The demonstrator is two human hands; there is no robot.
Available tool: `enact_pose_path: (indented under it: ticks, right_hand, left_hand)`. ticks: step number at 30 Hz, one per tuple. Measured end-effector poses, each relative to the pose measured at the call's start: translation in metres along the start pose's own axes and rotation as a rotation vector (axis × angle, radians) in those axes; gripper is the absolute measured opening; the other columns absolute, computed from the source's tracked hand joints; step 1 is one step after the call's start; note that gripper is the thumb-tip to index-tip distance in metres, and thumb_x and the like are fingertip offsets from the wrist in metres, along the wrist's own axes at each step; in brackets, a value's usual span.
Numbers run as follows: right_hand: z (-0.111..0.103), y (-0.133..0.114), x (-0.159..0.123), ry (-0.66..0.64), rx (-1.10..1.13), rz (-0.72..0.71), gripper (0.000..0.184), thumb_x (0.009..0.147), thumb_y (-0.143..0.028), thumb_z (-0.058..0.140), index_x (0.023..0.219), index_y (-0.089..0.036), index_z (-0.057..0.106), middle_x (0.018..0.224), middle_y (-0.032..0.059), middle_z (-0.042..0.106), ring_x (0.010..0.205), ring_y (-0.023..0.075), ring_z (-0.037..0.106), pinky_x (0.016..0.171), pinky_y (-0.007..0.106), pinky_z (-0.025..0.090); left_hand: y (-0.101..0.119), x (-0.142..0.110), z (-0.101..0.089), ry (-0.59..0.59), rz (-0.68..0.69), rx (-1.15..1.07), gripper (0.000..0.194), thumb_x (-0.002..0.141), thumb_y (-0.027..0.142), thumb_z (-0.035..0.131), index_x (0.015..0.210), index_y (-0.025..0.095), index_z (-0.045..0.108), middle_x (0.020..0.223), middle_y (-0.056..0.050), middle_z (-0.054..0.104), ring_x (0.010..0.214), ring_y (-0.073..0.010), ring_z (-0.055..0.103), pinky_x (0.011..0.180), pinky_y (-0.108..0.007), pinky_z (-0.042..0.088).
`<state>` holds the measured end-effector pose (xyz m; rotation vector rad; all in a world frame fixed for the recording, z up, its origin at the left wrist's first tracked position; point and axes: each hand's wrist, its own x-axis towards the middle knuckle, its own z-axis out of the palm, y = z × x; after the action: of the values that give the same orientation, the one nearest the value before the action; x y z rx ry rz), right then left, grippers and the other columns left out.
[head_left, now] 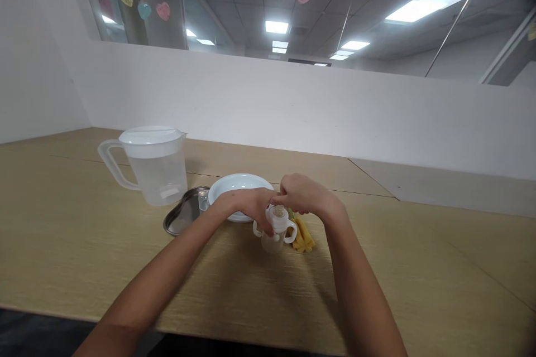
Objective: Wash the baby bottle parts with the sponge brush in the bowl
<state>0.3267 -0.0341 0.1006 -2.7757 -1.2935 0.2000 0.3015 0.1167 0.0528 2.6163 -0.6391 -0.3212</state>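
A clear baby bottle (pixel 273 241) with two white side handles stands upright on the table in front of me. My left hand (pixel 256 207) is closed round its upper part, thumb and fingers on either side. Just above the bottle's top, my right hand (pixel 302 194) has its fingers curled together by the neck. Whatever those fingers hold is hidden behind the hand. Right beside the bottle lies a yellow, soft-looking piece (pixel 304 237) with a bit of green at its upper end. Behind my left hand is a white basin (pixel 238 181), partly covered by it.
To the left stands a large translucent pitcher (pixel 163 170) with a white lid and handle. A kidney-shaped metal tray (pixel 184 215) lies between it and the basin, with a small clear cup (pixel 203 201) at its right side. A white wall (pixel 268 106) rises behind the wooden table (pixel 234 295).
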Motion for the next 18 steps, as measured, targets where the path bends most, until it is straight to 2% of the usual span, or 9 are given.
enact_pose_path:
  ticks: [4,8,10,14,18]
  right_hand:
    - [-0.001,-0.001,-0.001,0.001,0.022,0.03,0.034,0.082,-0.039,0.052,0.063,-0.012,0.059,0.058,0.0073,0.059,0.047,0.0119,0.052,0.044,0.023,0.032]
    - [-0.005,0.0,-0.006,-0.009,0.063,-0.005,0.039,0.079,-0.047,0.054,0.061,-0.013,0.059,0.055,0.0056,0.057,0.046,0.0116,0.05,0.042,0.023,0.031]
    - [-0.007,0.001,-0.009,-0.01,0.086,-0.043,0.031,0.075,-0.043,0.059,0.065,-0.014,0.061,0.06,0.0047,0.059,0.048,0.0108,0.05,0.042,0.022,0.031]
    - [-0.008,0.003,-0.01,-0.007,0.115,-0.079,0.008,0.071,-0.022,0.062,0.075,-0.015,0.064,0.069,0.0018,0.061,0.05,0.0072,0.05,0.044,0.019,0.031]
    - [-0.005,0.0,-0.006,-0.028,0.06,-0.04,0.007,0.073,-0.019,0.059,0.071,-0.013,0.061,0.064,0.0025,0.06,0.049,0.0082,0.051,0.045,0.02,0.032]
  left_hand:
    - [-0.004,0.001,0.001,-0.002,0.02,-0.028,0.061,0.054,0.037,0.076,0.108,0.022,0.054,0.099,0.001,0.062,0.091,-0.0191,0.057,0.078,-0.025,0.042]
    - [-0.002,0.001,0.0,-0.014,-0.018,-0.007,0.058,0.054,0.037,0.076,0.106,0.022,0.055,0.101,0.0,0.061,0.093,-0.0205,0.056,0.076,-0.026,0.042]
    - [-0.001,0.001,0.0,-0.016,-0.028,-0.001,0.056,0.055,0.038,0.076,0.103,0.02,0.055,0.098,0.0,0.06,0.09,-0.0206,0.057,0.072,-0.026,0.043]
    - [0.0,0.0,0.0,-0.009,-0.024,-0.027,0.053,0.053,0.038,0.078,0.097,0.017,0.055,0.093,-0.001,0.06,0.085,-0.0194,0.057,0.068,-0.025,0.043]
    - [0.0,0.0,-0.001,-0.004,-0.04,-0.015,0.054,0.052,0.039,0.078,0.096,0.017,0.056,0.093,-0.001,0.06,0.085,-0.019,0.057,0.068,-0.025,0.043]
